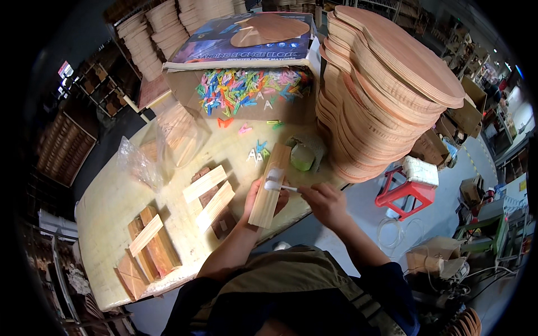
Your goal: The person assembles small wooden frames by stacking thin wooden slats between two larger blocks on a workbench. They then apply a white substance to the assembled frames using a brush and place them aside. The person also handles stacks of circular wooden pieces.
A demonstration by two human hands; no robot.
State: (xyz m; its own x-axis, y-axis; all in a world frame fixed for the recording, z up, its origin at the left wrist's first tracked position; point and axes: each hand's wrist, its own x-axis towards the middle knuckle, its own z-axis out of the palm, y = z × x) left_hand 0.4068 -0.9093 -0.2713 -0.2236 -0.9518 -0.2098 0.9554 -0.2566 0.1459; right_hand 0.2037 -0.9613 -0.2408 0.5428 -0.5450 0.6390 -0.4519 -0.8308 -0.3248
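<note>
My left hand (252, 197) is wrapped round a pale wooden strip (263, 209) from beneath, holding it tilted above the table's near edge. In my right hand (326, 205) is a thin stick with a white rounded head (273, 185), which rests against the strip's upper face. A whitish smear (274, 173) lies on the wood just above that head. Behind the strip stands a small container with green material inside (302, 158), wrapped in a dull cloth-like cover. Several small plastic clips (258, 152) lie beside the strip's far end.
An open carton (185, 92) heaped with coloured clips stands at the back. Guitar-shaped wooden panels (386, 89) rise in a tall stack on the right. Wood pieces (204, 183) and a plastic bag (140, 162) lie left. A red stool (404, 193) stands on the floor.
</note>
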